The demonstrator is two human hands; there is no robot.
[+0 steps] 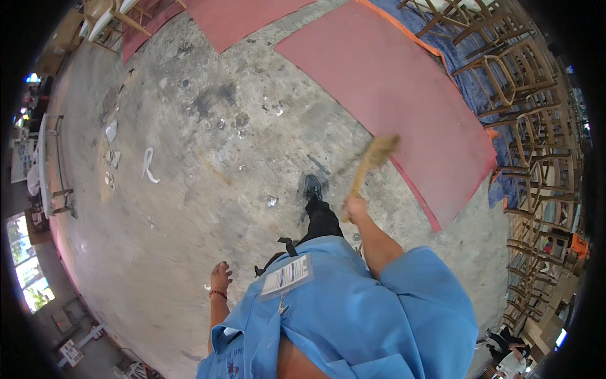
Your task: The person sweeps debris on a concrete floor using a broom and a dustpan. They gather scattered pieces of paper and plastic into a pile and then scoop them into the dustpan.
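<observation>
My right hand (355, 208) is closed round the handle of a tan hand brush (371, 161). The brush tilts up and to the right, its blurred bristle head over the edge of a dull red mat (404, 95); whether it touches the mat I cannot tell. My left hand (221, 276) hangs out to the left above the concrete floor (183, 208). Its fingers are loosely bent and apart, with nothing in them, and a beaded bracelet is round the wrist.
Wooden chair frames (524, 69) crowd the right side, some over a blue tarp (470, 82). More red matting (237, 22) lies at the far edge. A white strip (149, 166) and scraps litter the floor. A table (44, 164) stands at the left.
</observation>
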